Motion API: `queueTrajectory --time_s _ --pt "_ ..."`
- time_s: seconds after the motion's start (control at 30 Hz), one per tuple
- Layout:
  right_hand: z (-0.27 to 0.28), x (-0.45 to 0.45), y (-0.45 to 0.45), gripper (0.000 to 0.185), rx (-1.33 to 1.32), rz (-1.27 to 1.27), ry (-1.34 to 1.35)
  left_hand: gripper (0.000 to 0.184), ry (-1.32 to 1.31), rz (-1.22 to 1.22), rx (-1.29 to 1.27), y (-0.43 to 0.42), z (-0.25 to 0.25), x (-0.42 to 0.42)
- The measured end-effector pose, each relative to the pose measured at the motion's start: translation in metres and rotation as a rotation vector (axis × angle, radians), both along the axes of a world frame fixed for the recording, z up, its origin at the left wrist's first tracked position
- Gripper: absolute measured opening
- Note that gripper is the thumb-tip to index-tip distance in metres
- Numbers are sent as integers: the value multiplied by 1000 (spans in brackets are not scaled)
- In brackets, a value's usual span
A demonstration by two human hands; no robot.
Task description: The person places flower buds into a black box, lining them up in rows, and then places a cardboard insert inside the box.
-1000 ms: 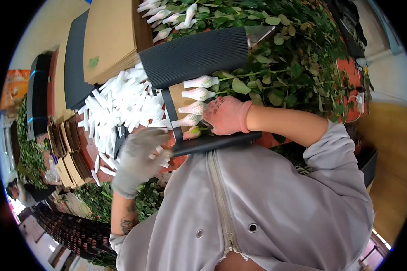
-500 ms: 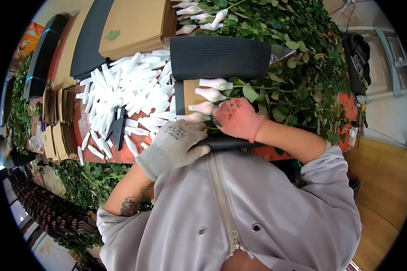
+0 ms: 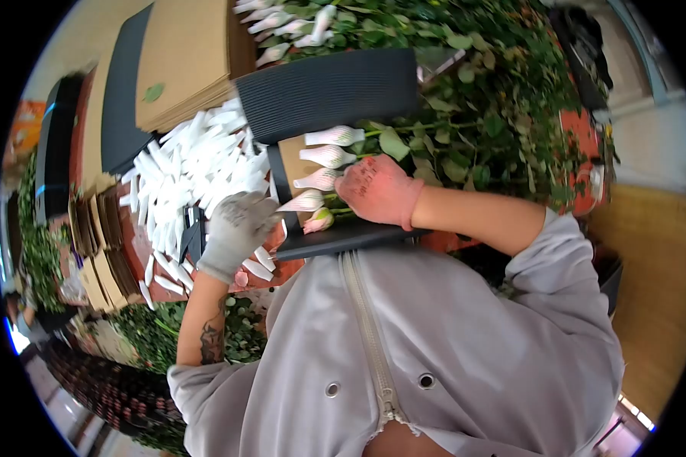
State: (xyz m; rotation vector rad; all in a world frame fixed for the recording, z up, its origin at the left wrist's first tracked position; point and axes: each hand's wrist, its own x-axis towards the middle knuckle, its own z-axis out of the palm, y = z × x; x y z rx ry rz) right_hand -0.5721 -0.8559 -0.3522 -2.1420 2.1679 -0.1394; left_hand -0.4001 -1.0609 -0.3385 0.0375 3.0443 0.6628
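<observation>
My right hand (image 3: 379, 192), in a red-pink glove, is closed round rose stems just behind the buds. Beside it several rose heads in white net sleeves (image 3: 328, 156) lie in a column on a brown cardboard sheet (image 3: 291, 152) over black corrugated board (image 3: 335, 241). Nearest me is an unsleeved pink-green rose bud (image 3: 318, 220). My left hand (image 3: 238, 228), in a grey glove, is left of the roses, close to the lowest sleeved head. Its fingers are curled and blurred, and I cannot see whether they hold anything.
A heap of white net sleeves (image 3: 183, 171) lies to the left, with a black tool (image 3: 193, 234) at its near edge. A black corrugated roll (image 3: 328, 91) sits beyond the roses. Stacked cardboard (image 3: 187, 61) stands back left; leafy stems (image 3: 495, 114) cover the right. A pink petal (image 3: 241, 278) lies near the edge.
My left hand has moved left, off the nearest rose, uncovering its bare bud. My right hand stays at the stems. The whole view has shifted and tilted; a pink petal now shows below my left hand.
</observation>
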Motion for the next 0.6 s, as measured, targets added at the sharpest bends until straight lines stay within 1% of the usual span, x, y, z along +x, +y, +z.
queueTrajectory --time_s 0.03,0.07,0.1,0.13,0.17,0.2,0.27,0.3,0.33,0.37,0.4,0.43,0.5,0.53,0.6 --pt "-6 0 1 8 -58 15 30 18 -16 45 30 -6 1 5" --pt "-14 -2 2 8 -176 32 46 15 -54 127 -12 -15 -2 15" --pt "-7 1 2 8 -88 -7 32 13 -86 218 -58 -27 -6 25" --pt "-5 2 3 8 -66 -5 34 17 -157 225 -95 -39 0 31" --pt "-4 1 1 9 -49 7 41 26 -72 359 -288 -32 11 33" --pt "-2 -1 -1 9 -57 9 40 31 -28 336 -236 -22 25 23" --pt "2 -2 -4 10 70 -17 -57 39 43 275 -97 9 49 0" --pt "1 -2 -4 10 66 -1 -53 41 -62 233 -29 26 56 -13" --pt "0 -2 -2 10 1 -21 -40 41 -5 142 -71 41 58 -22" --pt "-2 -1 1 10 -63 -44 -27 42 -46 158 15 46 46 -28" --pt "-2 -1 2 15 -53 -47 25 40 -143 158 0 45 41 -32" --pt "4 0 4 15 -55 -39 31 38 -241 157 -15 45 39 -35" --pt "31 4 4 20 35 0 93 39 -274 157 -26 45 38 -40" --pt "45 5 2 25 145 36 -5 39 -318 147 -37 46 38 -40" --pt "25 2 -2 27 136 72 -27 41 -289 129 -67 45 33 -40"
